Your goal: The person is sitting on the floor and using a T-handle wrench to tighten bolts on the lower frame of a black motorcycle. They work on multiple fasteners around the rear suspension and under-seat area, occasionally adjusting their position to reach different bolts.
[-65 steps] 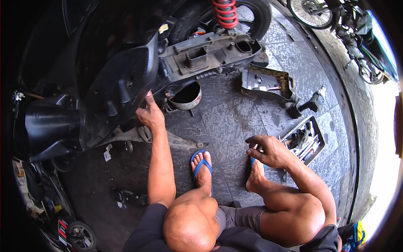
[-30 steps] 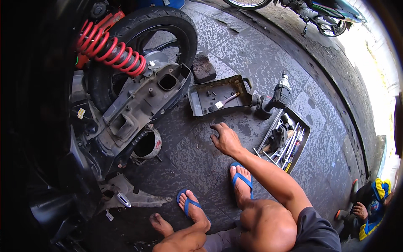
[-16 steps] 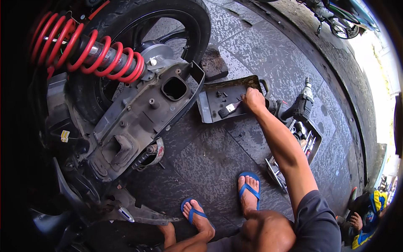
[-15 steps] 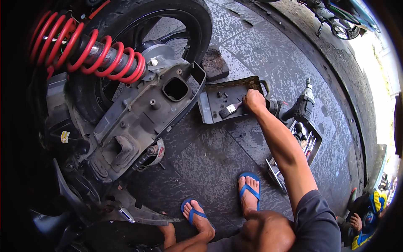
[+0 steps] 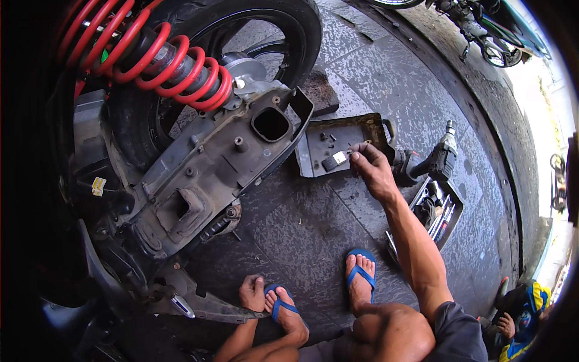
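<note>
My right hand (image 5: 375,171) is over the right side of a shallow dark tray (image 5: 310,170), thumb and fingers pinched together. A flat paintbrush (image 5: 336,160) lies in the tray with its handle end at my fingertips; whether they grip it or some small piece is hidden. Several small dark bolts (image 5: 323,137) lie near the brush. My left hand (image 5: 252,294) is closed beside my left foot, just above the tip of a grey bracket-like panel (image 5: 211,304); what it holds, if anything, does not show. To the left lies the dusty grey casing (image 5: 202,175) of a motorcycle.
A red coil spring (image 5: 181,75) and black wheel (image 5: 313,42) stand at upper left. Beside the tray are a dark block (image 5: 322,93), a cordless power tool (image 5: 439,158) and a tool box (image 5: 455,220). Another motorcycle (image 5: 482,36) and another person (image 5: 512,326) are at the right.
My right hand has drawn back slightly and turned, now showing pinched fingers. My left hand has come up into view from behind the grey panel. The whole view has shifted slightly.
</note>
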Demonstrator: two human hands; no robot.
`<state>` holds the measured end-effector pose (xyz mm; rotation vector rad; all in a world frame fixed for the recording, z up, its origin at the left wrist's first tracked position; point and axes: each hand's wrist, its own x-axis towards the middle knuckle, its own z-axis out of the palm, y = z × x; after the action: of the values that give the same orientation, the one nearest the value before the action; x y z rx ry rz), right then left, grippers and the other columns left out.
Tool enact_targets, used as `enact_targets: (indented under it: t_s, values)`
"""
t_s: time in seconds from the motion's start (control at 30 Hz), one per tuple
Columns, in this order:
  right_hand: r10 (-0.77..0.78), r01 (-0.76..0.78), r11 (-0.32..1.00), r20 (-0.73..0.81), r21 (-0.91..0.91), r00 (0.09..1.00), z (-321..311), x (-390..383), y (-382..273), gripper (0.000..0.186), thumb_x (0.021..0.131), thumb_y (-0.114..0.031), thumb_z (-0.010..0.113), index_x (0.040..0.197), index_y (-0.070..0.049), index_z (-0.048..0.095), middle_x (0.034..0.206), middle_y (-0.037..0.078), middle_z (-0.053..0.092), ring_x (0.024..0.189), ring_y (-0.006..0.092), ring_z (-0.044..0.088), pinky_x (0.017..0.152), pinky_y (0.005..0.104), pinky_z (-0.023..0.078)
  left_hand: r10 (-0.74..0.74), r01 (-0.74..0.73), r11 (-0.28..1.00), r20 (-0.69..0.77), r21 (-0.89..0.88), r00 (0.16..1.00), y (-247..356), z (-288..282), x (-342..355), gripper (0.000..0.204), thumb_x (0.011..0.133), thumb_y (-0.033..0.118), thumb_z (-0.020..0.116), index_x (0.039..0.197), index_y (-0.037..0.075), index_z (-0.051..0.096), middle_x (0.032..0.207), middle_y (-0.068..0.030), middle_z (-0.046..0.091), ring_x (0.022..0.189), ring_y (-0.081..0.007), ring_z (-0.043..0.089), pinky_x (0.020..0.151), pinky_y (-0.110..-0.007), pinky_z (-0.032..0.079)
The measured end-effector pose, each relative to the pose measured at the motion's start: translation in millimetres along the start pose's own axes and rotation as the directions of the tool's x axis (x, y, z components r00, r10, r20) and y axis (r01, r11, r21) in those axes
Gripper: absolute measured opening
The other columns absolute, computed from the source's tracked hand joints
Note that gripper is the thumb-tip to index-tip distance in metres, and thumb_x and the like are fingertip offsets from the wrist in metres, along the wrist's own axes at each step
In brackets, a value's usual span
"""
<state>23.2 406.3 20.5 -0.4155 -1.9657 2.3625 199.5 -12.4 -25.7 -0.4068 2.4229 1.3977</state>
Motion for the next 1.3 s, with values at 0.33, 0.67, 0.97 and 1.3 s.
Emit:
enact_targets:
  t_s: [0.33,0.67,0.97,1.3]
  values:
    - [0.156,-0.182,0.947,0.115,0.264,0.981,13.1,-113.1,-50.2,0.023,0.094,-0.016,0.062,0.111,-0.003,0.055,0.09,0.005,0.061,0.076,0.0143,0.062,0.069,0.0297,0.052,0.222,-0.247,0.969,0.56,-0.032,0.798,131.4,70.2,-18.0,0.013,0.091,0.012,0.06,0.095,0.001,0.064,0.071,-0.0006,0.062,0.061,-0.0062,0.054,0.056,-0.024,0.045]
    - [0.143,-0.209,0.95,0.271,0.231,0.952,24.2,-219.4,-38.3,0.016,0.091,-0.008,0.063,0.104,0.001,0.059,0.087,0.004,0.062,0.077,0.0109,0.06,0.071,0.0266,0.05,0.322,-0.106,0.898,0.476,-0.426,0.819,206.6,82.5,-64.1,0.018,0.092,0.009,0.061,0.105,-0.002,0.056,0.084,-0.0047,0.064,0.072,-0.0078,0.059,0.065,-0.023,0.05]
    - [0.147,-0.143,0.989,0.15,-0.036,0.978,10.2,-244.9,-43.2,0.021,0.088,-0.012,0.067,0.105,0.0,0.062,0.085,0.003,0.064,0.076,0.0089,0.059,0.067,0.0259,0.049,0.243,-0.051,0.934,0.527,-0.353,0.814,198.7,84.4,-73.2,0.016,0.09,0.003,0.061,0.104,-0.002,0.055,0.086,-0.0086,0.066,0.07,-0.0116,0.063,0.065,-0.025,0.053]
    - [0.026,-0.624,0.664,-0.822,-0.412,0.57,-110.3,-316.4,55.9,0.027,0.084,-0.024,0.062,0.096,-0.001,0.068,0.088,0.024,0.068,0.088,0.0409,0.066,0.08,0.0469,0.05,0.032,0.208,0.887,0.505,-0.412,0.862,184.1,66.4,-64.4,0.013,0.091,0.003,0.056,0.103,-0.001,0.055,0.087,-0.0141,0.066,0.067,-0.0172,0.065,0.064,-0.031,0.058]
